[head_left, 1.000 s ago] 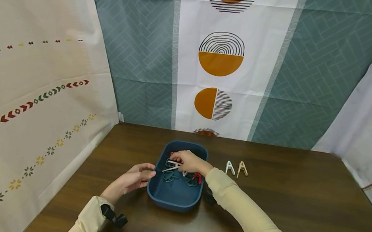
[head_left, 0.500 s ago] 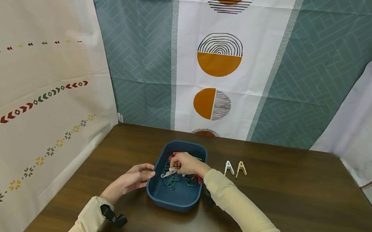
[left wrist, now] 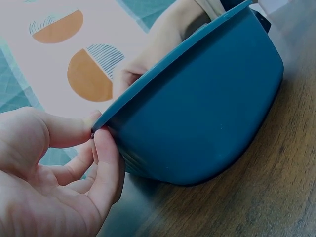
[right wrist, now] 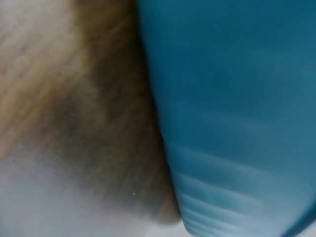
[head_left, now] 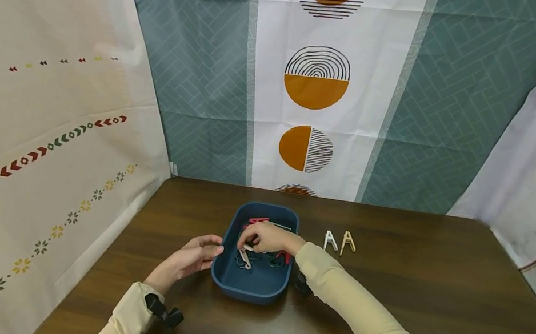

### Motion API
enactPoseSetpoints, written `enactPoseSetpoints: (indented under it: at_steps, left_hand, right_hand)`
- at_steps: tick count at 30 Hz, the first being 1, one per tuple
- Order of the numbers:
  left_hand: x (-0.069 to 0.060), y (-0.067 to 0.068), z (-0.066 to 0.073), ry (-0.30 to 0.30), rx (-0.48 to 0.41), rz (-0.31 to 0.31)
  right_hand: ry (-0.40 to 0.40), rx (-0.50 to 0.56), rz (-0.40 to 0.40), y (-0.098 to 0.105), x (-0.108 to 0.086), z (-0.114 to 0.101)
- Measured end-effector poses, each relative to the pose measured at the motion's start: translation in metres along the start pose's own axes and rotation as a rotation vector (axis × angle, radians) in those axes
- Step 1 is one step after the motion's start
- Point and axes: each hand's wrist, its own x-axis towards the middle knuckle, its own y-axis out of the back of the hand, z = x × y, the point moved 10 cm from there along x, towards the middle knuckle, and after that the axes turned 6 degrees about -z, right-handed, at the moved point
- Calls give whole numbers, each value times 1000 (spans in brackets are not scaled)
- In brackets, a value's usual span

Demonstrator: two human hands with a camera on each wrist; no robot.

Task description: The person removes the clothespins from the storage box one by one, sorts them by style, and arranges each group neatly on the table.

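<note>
A dark blue plastic bin (head_left: 249,291) stands on the table with clothespins and dark green tangled pieces inside. At its left side my left hand (head_left: 193,255) pinches the rim between thumb and fingers, as the left wrist view shows closely. My right hand (head_left: 265,237) reaches over the right wall into the bin. Its curled fingertips pinch a pale clothespin (head_left: 246,258) low in the bin, partly hidden by the fingers. Red clothespins (head_left: 259,220) lie toward the back and at the right side. Only the bin's outer wall (right wrist: 232,98) and blurred table fill the right wrist view.
A white clothespin (head_left: 331,240) and a yellowish clothespin (head_left: 348,243) lie on the brown wooden table (head_left: 412,281), right of the bin. Patterned cloths (head_left: 206,94) hang behind and at both sides.
My right hand has shifted slightly left and forward within the bin, and the pale clothespin at its fingertips has turned to point toward me. My left hand has stayed on the rim.
</note>
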Motion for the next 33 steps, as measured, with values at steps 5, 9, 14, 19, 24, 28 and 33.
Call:
enactPoseSetpoints:
  at_steps: [5, 9, 14, 19, 24, 28, 33]
  left_hand:
    - [0, 0, -2, 8, -17, -2]
    - [-1, 0, -3, 7, -18, -3]
    - [0, 1, -3, 5, -17, 6]
    - [1, 2, -5, 9, -27, 8]
    - [0, 1, -3, 5, -31, 0]
    - [0, 0, -2, 6, -31, 0]
    - [1, 1, -2, 14, -37, 4]
  right_hand:
    - [-73, 173, -82, -3, -6, 12]
    - [-105, 237, -128, -5, -10, 15]
    - [-123, 217, -148, -8, -10, 16]
    - [-163, 247, -145, -11, -10, 19]
    - [-185, 253, -126, -11, -10, 20]
    - [-195, 206, -105, -11, -8, 21]
    - [-201, 143, -89, -12, -6, 21]
